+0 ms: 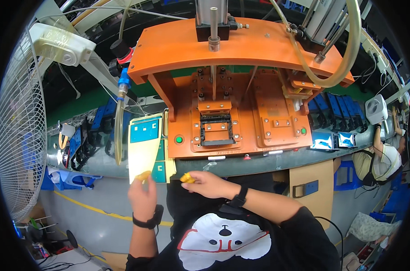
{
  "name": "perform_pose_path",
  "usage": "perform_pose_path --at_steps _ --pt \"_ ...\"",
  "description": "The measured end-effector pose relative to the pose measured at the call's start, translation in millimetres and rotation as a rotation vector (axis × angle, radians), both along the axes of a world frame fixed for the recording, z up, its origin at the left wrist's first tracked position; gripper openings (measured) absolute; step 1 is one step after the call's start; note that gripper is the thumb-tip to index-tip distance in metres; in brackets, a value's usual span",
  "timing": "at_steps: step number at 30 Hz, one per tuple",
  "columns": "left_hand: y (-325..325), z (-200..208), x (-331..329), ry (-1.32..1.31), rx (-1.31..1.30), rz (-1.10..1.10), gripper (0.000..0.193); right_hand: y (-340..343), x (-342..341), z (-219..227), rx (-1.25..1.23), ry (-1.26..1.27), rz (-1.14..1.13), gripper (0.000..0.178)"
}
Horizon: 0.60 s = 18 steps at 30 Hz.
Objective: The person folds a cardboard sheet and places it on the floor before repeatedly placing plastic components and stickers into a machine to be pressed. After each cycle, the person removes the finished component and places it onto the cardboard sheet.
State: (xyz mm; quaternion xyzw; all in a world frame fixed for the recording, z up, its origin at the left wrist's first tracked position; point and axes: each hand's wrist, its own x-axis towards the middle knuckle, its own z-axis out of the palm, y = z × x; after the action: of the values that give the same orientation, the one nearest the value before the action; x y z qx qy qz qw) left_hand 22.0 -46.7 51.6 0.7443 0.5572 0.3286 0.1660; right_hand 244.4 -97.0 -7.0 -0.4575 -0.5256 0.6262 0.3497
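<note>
My left hand [142, 195] is raised in front of the bench, its fingertips pinched together and covered in yellow, apparently finger cots. They overlap the lower end of a pale yellow backing sheet [140, 156] with a blue-green sticker on it; whether they grip it I cannot tell. Just to the right, my right hand [208, 184] points leftward, its yellow-covered fingertips closed together. Anything between them is too small to make out. Beyond both hands stands an orange press [187, 113]. A black frame-shaped part [216, 142] sits in its left fixture.
A white fan [22, 117] stands at the left. Black and blue parts [80, 143] line the bench left, more parts [338, 110] the right. A clear hose [119, 135] hangs beside the press. Cardboard [311, 187] leans at the front edge. Another person [379, 158] sits far right.
</note>
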Motion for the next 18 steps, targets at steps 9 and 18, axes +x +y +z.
perform_pose_path --at_steps 9,18 --pt "-54 50 3 0.041 -0.205 -0.537 0.03 36 -68 -10 -0.193 0.436 -0.246 0.021" --pt "-42 46 34 -0.095 0.082 -0.434 0.028 -34 -1 91 0.494 -0.353 -0.127 0.013"
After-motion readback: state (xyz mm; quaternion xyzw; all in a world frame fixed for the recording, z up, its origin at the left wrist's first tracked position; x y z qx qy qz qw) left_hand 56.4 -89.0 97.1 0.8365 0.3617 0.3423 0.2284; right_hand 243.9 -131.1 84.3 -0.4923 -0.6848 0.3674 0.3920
